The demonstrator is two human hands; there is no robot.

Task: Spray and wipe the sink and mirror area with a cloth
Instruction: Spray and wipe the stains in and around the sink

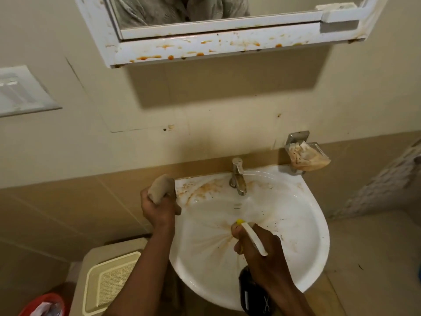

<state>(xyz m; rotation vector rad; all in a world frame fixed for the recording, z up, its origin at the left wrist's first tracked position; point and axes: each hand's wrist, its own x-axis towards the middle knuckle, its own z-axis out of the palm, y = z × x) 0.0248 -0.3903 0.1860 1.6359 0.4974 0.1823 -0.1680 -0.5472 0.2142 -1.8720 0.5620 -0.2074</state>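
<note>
A white wall sink (303,215) carries orange-brown stains on its back ledge and streaks running down the bowl. My left hand (157,208) is closed around a bunched tan cloth (160,187) at the sink's back left corner. Over the bowl, my right hand (262,254) grips a spray bottle (252,238) with a white trigger head, yellow nozzle and dark body, the nozzle aimed into the bowl. A steel tap (238,176) stands at the back middle. Above hangs a white-framed mirror (205,12), its lower frame (205,47) spotted with orange drips.
A wall soap dish (306,156) holding a crumpled stained bag sits at the sink's back right. A beige bin with a slotted lid (109,279) stands left of the sink, a red bucket (43,304) beyond it. A white switch plate (22,92) is on the left wall.
</note>
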